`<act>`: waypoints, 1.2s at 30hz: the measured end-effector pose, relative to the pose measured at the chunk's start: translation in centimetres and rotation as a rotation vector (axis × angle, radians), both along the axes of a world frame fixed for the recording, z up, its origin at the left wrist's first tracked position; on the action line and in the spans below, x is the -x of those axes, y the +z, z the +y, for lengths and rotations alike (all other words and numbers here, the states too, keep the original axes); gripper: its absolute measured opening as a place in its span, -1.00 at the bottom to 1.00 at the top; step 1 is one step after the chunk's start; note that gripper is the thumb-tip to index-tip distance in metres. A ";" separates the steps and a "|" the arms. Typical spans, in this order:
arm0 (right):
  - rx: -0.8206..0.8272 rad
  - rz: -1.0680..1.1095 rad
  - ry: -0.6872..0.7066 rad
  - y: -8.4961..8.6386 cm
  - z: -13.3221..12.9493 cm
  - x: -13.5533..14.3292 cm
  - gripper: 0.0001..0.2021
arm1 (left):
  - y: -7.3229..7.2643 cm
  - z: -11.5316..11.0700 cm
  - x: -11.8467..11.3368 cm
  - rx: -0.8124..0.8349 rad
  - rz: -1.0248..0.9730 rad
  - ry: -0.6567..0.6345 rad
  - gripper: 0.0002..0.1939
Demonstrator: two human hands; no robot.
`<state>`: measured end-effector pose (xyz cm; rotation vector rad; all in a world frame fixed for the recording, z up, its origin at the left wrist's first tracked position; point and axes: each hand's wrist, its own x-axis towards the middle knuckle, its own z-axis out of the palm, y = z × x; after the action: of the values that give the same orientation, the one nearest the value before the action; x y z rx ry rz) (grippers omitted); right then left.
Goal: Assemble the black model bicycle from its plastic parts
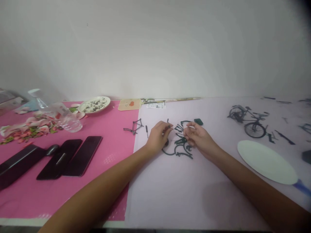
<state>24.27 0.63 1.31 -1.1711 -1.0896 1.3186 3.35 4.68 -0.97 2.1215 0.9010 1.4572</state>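
Note:
My left hand (157, 136) is closed in a pinch, thumb and forefinger together. Whatever lies between its fingertips is too small to make out. Facing it, my right hand (199, 139) is also pinched, with its fingers curled and any held piece hidden. Between and below the hands lie dark green model bicycle parts (181, 153), thin and curved. A small green block-like piece (198, 121) is just beyond my right hand. To the left of my left hand are a small screwdriver (146, 129) and a dark miniature bicycle frame (136, 126).
A model bicycle (250, 121) stands at right, with a white oval fan-like object (267, 161) nearer me. On the pink left side are two phones (82, 157), a black case (20, 163), a clear bottle (65, 118), artificial flowers and a plate (107, 101). A wall closes the back.

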 end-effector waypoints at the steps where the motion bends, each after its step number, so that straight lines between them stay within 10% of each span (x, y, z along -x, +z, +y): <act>1: -0.009 -0.009 0.003 -0.1 0.0 0.0 -0.51 | 0.0 0.0 0.0 0.004 -0.005 -0.001 -0.86; 36: -0.265 -0.278 -0.146 0.0 -0.5 0.4 -0.61 | 0.3 -0.3 -0.1 -0.150 0.076 -0.055 -0.80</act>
<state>23.83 0.18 1.32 -1.2296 -1.3070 0.8850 3.41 4.42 -0.67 2.3054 0.7752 1.4663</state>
